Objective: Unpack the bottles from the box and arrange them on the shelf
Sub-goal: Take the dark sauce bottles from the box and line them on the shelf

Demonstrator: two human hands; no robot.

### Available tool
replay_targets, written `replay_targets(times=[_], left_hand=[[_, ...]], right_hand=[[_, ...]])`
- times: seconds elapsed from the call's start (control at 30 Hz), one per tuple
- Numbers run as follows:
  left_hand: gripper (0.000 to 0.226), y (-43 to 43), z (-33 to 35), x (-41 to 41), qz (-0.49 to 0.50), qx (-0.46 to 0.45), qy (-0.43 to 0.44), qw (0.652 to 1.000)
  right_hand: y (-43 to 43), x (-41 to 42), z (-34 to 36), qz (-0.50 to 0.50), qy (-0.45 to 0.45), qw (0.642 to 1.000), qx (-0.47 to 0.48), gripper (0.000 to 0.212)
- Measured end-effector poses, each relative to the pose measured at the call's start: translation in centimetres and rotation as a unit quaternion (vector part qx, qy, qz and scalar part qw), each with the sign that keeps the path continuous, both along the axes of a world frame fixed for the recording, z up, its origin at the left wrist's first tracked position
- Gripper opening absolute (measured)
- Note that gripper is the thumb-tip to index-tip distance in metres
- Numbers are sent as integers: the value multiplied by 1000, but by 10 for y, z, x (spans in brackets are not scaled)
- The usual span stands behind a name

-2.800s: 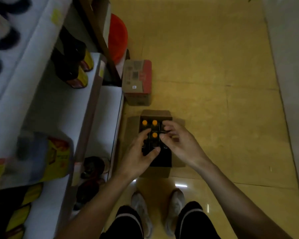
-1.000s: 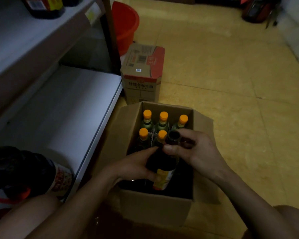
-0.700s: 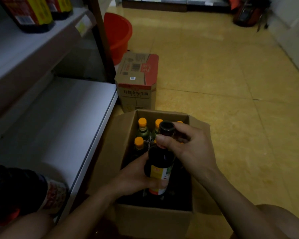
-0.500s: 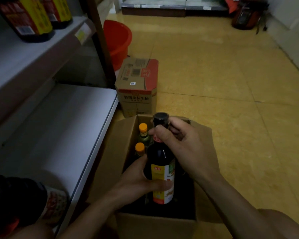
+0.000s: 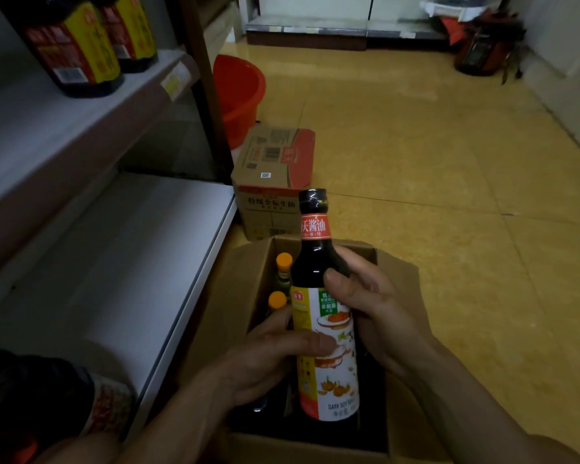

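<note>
Both sets of fingers are curled round the dark soy sauce bottle: my left hand grips its label, my right hand its shoulder. I hold it upright over the open box. Two orange-capped bottles show inside at the far left. The white lower shelf lies left, and a sealed carton stands beyond the box.

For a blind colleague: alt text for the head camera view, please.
Left hand and right hand grip a dark glass soy sauce bottle, upright over an open brown cardboard box of orange-capped bottles, beside a white shelf.
</note>
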State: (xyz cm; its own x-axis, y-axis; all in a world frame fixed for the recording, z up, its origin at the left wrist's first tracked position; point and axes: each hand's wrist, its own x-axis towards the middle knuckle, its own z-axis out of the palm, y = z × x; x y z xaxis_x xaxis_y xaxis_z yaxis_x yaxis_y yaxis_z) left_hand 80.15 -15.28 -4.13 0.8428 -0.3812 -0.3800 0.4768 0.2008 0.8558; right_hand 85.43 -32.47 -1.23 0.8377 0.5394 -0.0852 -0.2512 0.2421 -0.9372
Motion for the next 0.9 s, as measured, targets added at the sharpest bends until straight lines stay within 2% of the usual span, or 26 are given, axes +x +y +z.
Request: replay_targets(times=[0.07,0.13,0.3,0.43,0.5,0.63,0.8,0.9], left_hand=[[44,-8,-1,2,17,16,-16,1000],[45,-15,0,1,37,38,-34,998],[68,-31,-1,-9,14,94,-90,991],[63,-41,-1,-15,26,108,-99,989],[69,-45,-2,-17,53,121,-100,986],[70,-41,-5,-11,82,124,-89,985],[59,-25,-1,-2,73,58,-73,993],[65,-19,-3,6,67,36,-71,995]], right_hand=[[2,0,-1,-43,-10,999,20,55],[1,0,-1,-80,-27,996,25,51],[0,5,3,-185,-63,980,-21,63],[-1,6,4,-240,-64,967,-52,60],[1,4,3,-251,-73,963,-73,68],[3,4,6,-228,-110,965,-64,69],[-9,6,2,-142,-116,980,-84,65],[-10,6,-4,-93,-100,985,-107,46]])
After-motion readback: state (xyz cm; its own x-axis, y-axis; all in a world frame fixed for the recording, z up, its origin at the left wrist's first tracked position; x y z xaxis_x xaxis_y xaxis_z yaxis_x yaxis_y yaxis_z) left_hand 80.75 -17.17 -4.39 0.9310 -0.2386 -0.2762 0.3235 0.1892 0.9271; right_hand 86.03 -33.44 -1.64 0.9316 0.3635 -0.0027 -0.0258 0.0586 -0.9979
